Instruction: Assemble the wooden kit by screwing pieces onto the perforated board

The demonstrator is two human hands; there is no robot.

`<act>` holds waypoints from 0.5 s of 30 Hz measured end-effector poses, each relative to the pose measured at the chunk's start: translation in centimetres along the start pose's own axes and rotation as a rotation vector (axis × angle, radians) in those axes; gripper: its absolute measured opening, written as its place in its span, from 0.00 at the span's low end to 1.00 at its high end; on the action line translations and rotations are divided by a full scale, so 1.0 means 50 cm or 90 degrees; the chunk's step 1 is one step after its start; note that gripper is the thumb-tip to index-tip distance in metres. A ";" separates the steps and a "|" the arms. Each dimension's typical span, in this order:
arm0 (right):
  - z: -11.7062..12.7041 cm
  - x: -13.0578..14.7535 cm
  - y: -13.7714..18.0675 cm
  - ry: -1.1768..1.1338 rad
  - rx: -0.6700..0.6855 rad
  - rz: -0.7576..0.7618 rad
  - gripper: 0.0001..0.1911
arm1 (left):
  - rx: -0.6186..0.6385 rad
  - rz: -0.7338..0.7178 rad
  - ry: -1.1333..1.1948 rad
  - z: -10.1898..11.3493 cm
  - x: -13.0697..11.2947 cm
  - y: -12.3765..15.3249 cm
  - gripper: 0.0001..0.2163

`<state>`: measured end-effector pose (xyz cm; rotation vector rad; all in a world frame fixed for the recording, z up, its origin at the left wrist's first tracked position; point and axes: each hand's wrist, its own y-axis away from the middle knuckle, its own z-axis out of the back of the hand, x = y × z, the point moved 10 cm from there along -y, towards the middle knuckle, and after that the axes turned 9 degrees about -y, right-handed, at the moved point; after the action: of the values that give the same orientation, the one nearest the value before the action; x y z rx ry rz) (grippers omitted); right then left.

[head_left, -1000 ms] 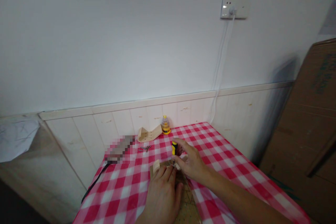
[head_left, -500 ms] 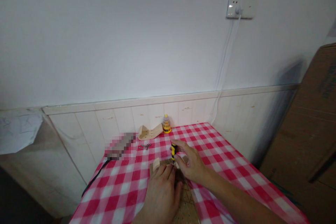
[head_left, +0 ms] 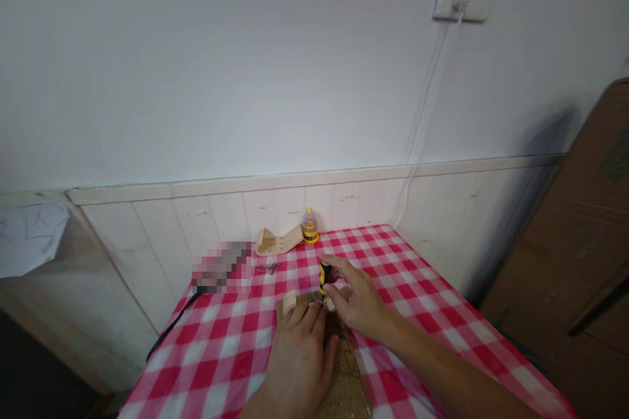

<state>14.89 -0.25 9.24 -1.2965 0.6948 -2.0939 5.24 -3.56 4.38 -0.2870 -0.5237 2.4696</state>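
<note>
My right hand [head_left: 361,298] grips a small yellow-and-black screwdriver [head_left: 325,277] by its handle and holds it nearly upright, tip down. The tip meets the work just beyond my left fingertips; the exact contact point is too small to make out. My left hand [head_left: 302,347] lies flat, fingers stretched forward, over a brown board [head_left: 351,383] with lines and dots on it. Pale wooden pieces show around the fingers, one a block [head_left: 289,302] at the board's far left corner. Part of the wood lies hidden beneath both hands.
On the red-and-white checked tablecloth [head_left: 206,340] lie several screws [head_left: 269,268], an angled wooden part with holes [head_left: 280,243] and a yellow-capped clear bottle-shaped container [head_left: 310,228]. A blurred-out item [head_left: 223,268] with a black cord sits left. Cardboard [head_left: 555,262] leans at right.
The whole view has shifted slightly. Both hands stay at the same spot on the board, and the screwdriver remains upright in my right hand.
</note>
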 end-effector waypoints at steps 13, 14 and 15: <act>0.002 -0.014 -0.001 -0.015 -0.017 -0.016 0.27 | 0.013 0.007 0.004 0.004 -0.001 -0.003 0.18; 0.003 -0.014 -0.001 -0.017 -0.019 -0.019 0.27 | 0.014 0.007 0.004 0.004 -0.002 -0.003 0.18; 0.003 -0.015 -0.001 -0.019 -0.020 -0.022 0.27 | 0.014 0.008 0.005 0.005 -0.002 -0.003 0.18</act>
<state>15.29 0.27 8.87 -1.3626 0.6994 -2.0953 5.31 -3.57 4.66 -0.2923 -0.4924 2.4832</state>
